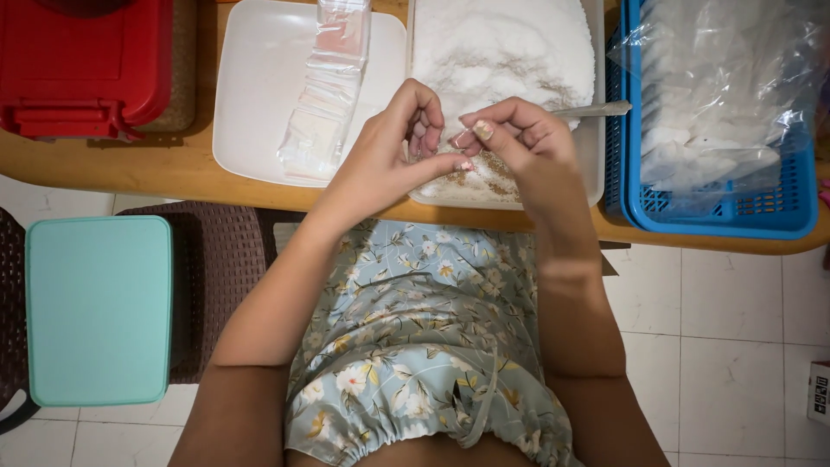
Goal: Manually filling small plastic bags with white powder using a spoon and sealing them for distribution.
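On the wooden surface (pixel 104 164), a white tray (pixel 588 156) of powder lies under both hands. A small clear bag (pixel 456 149) sits pinched between left hand (pixel 393 147) and right hand (pixel 519 134), fingers curled closed on it, the right hand at three o'clock of the left.

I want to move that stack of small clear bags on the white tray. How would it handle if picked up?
The stack of small clear bags looks thin and glossy, so probably floppy, light and slippery. Loosely fanned across the white tray, it would likely slide apart unless pinched together.
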